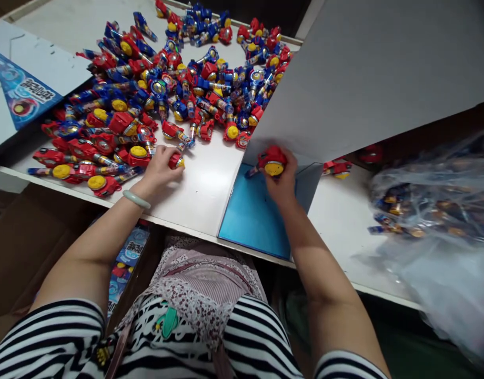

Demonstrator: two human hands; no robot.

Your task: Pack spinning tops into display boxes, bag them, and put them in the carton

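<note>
My right hand (284,181) is closed around a red toy with a yellow disc (272,158), whose clear tube points left. It holds this toy inside an open carton (252,221) with a shiny blue inner face, tilted towards me. Near the pile's front edge, my left hand (158,171), with a pale bangle at the wrist, pinches another red toy with a yellow disc (176,160); my fingers partly hide it. Several similar red and blue toys (159,87) with clear filled tubes lie heaped beyond and left of this hand.
The carton's tall white panel (356,68) rises at the right and blocks the view behind it. A clear plastic bag (443,195) of toys lies far right. Printed blue packaging (29,95) lies at the left. The white table's front edge (187,231) runs before me.
</note>
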